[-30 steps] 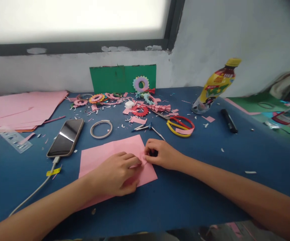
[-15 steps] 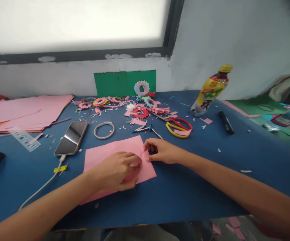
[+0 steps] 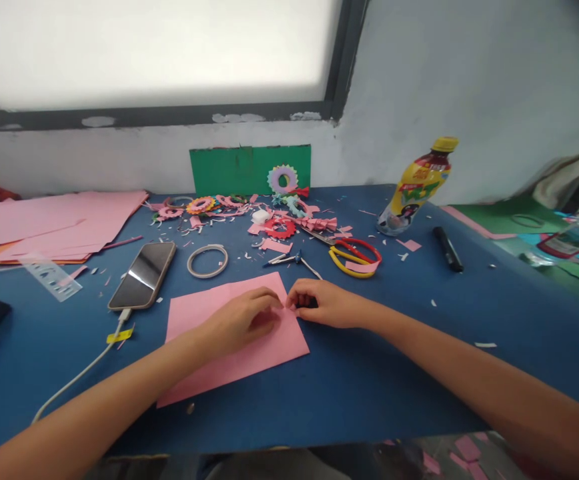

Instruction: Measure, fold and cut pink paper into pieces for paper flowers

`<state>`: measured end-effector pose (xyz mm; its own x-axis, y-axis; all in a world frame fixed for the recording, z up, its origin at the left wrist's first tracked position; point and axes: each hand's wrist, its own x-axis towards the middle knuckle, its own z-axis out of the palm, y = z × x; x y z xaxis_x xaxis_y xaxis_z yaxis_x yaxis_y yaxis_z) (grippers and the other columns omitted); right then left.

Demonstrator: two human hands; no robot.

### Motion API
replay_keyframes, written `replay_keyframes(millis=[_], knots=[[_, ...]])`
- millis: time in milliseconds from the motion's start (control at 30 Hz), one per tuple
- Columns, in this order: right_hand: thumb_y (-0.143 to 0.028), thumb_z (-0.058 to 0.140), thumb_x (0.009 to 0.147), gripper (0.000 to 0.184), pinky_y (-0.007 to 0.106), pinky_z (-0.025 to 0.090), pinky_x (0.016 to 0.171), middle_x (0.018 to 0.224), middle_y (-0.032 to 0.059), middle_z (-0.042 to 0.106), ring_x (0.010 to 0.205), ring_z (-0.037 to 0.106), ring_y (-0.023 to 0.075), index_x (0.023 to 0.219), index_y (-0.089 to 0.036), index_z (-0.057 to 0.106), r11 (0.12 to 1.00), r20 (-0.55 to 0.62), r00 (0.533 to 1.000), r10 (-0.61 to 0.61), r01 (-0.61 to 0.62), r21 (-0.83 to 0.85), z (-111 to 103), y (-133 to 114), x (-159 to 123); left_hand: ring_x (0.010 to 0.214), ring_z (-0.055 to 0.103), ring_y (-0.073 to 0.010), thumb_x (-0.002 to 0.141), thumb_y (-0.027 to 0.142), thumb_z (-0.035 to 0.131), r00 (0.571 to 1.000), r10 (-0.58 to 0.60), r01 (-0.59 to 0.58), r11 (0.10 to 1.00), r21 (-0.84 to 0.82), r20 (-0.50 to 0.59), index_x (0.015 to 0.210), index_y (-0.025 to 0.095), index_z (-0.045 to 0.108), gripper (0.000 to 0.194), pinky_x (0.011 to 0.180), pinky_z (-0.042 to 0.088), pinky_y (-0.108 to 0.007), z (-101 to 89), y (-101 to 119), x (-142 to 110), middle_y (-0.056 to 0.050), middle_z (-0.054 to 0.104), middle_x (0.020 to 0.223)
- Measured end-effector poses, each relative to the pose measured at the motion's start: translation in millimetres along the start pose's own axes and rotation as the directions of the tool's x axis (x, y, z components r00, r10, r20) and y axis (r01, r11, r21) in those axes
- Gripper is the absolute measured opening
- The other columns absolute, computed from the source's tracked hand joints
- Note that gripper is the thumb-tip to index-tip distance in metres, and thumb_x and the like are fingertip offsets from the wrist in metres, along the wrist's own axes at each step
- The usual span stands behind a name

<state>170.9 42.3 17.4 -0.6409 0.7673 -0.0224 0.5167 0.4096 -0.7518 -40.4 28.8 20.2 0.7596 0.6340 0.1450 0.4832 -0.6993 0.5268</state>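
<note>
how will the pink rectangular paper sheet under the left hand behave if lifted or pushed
The pink rectangular paper sheet will probably feel light, since it looks thin. It may sag when held by one corner, being broad for its thinness. Pushed, it would likely slide rather than roll, lying flat on the blue tabletop.

A sheet of pink paper (image 3: 259,353) shows a smooth, matt face against the dull-finished blue tabletop (image 3: 394,393). At 10 o'clock from the sheet, a phone (image 3: 143,275) gleams with dark, glass-like gloss; farther out on that line, a stack of pink paper (image 3: 64,223) looks equally matt. Between 9 and 10 o'clock, a stencil (image 3: 52,277) is clear, shiny plastic. At 2 o'clock, scissors (image 3: 327,239) pair grey metal blades with smooth, plastic-looking red and yellow grips, short of a glossy plastic bottle (image 3: 415,189). Matt green board (image 3: 234,172) fronts patchy painted wall (image 3: 144,158) at 12 o'clock.
</note>
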Motion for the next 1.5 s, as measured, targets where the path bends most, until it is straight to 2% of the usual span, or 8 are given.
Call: replay_keyframes(millis=[233, 367, 500, 667, 900, 1067, 1233, 1500], knots=[[-0.011, 0.056, 0.074, 0.013, 0.023, 0.043, 0.064, 0.082, 0.0025, 0.055, 0.067, 0.051, 0.0101, 0.084, -0.014, 0.064, 1.000, -0.039, 0.999, 0.008, -0.009, -0.029, 0, -7, -4, 0.089, 0.055, -0.0161, 0.082, 0.015, 0.049, 1.000, -0.014, 0.015, 0.999, 0.033, -0.011, 0.102, 0.018, 0.059, 0.023, 0.080, 0.046, -0.029, 1.4, 2, 5, -0.007, 0.054, 0.101], [-0.011, 0.061, 0.069, 0.009, 0.021, 0.040, 0.059, 0.075, 0.0007, 0.056, 0.063, 0.050, 0.0096, 0.077, -0.014, 0.063, 0.997, -0.078, 0.997, -0.005, -0.001, -0.073, 4, -9, -6, 0.083, 0.056, -0.0147, 0.077, 0.012, 0.054, 0.998, -0.051, 0.050, 0.999, -0.018, -0.035, 0.091, 0.017, 0.058, 0.015, 0.074, 0.045, -0.026, 0.8, 1, 4, -0.004, 0.058, 0.093], [-0.011, 0.056, 0.072, 0.012, 0.018, 0.035, 0.052, 0.061, -0.0035, 0.053, 0.055, 0.047, 0.0082, 0.080, -0.016, 0.064, 0.998, -0.004, 1.000, 0.005, -0.005, -0.065, 6, -10, -8, 0.067, 0.054, -0.0117, 0.075, 0.009, 0.051, 0.996, -0.089, 0.090, 0.995, -0.050, 0.022, 0.081, 0.017, 0.058, 0.012, 0.061, 0.043, -0.022, -0.1, -2, 3, -0.001, 0.058, 0.080], [-0.009, 0.052, 0.072, 0.025, 0.018, 0.034, 0.052, 0.054, -0.0063, 0.051, 0.050, 0.046, 0.0071, 0.090, -0.020, 0.065, 0.997, 0.060, 0.997, -0.052, 0.055, -0.051, 6, -10, -11, 0.069, 0.053, -0.0113, 0.078, 0.010, 0.048, 0.993, -0.052, 0.064, 0.991, -0.121, 0.102, 0.083, 0.017, 0.059, 0.014, 0.062, 0.042, -0.021, -9.0, -1, 1, -0.001, 0.060, 0.081], [-0.015, 0.054, 0.075, 0.012, 0.019, 0.044, 0.061, 0.074, 0.0006, 0.064, 0.064, 0.057, 0.0099, 0.084, -0.016, 0.063, 0.985, -0.019, 0.988, -0.152, 0.154, 0.083, 3, -4, -14, 0.066, 0.052, -0.0102, 0.082, 0.018, 0.047, 0.989, -0.124, 0.138, 0.969, -0.206, 0.080, 0.083, 0.018, 0.058, 0.011, 0.059, 0.043, -0.020, -25.5, 1, -9, -0.001, 0.060, 0.078], [-0.010, 0.056, 0.074, 0.012, 0.020, 0.046, 0.065, 0.079, 0.0030, 0.065, 0.069, 0.059, 0.0112, 0.082, -0.015, 0.063, 0.962, -0.044, 0.961, -0.275, 0.274, -0.024, 4, 0, -14, 0.059, 0.051, -0.0082, 0.073, 0.012, 0.052, 0.979, -0.139, 0.154, 0.984, -0.092, 0.150, 0.080, 0.020, 0.062, 0.014, 0.054, 0.039, -0.017, -21.3, 4, -13, 0.003, 0.061, 0.071], [-0.015, 0.053, 0.080, 0.011, 0.023, 0.047, 0.071, 0.084, 0.0061, 0.065, 0.076, 0.061, 0.0133, 0.083, -0.016, 0.063, 0.933, -0.004, 0.941, -0.338, 0.334, -0.134, 7, 1, -14, 0.060, 0.055, -0.0103, 0.077, 0.016, 0.053, 0.989, -0.007, -0.006, 0.996, 0.085, 0.146, 0.076, 0.019, 0.065, 0.013, 0.054, 0.038, -0.019, -16.1, 11, -11, 0.000, 0.063, 0.071], [-0.024, 0.051, 0.085, 0.017, 0.024, 0.048, 0.075, 0.087, 0.0072, 0.068, 0.080, 0.063, 0.0147, 0.085, -0.016, 0.066, 0.880, -0.018, 0.908, -0.419, 0.401, -0.256, 8, 3, -14, 0.070, 0.061, -0.0145, 0.083, 0.021, 0.051, 1.000, 0.008, -0.011, 0.991, 0.130, 0.019, 0.083, 0.019, 0.066, 0.016, 0.065, 0.045, -0.023, -11.7, 5, -14, -0.003, 0.068, 0.079]])
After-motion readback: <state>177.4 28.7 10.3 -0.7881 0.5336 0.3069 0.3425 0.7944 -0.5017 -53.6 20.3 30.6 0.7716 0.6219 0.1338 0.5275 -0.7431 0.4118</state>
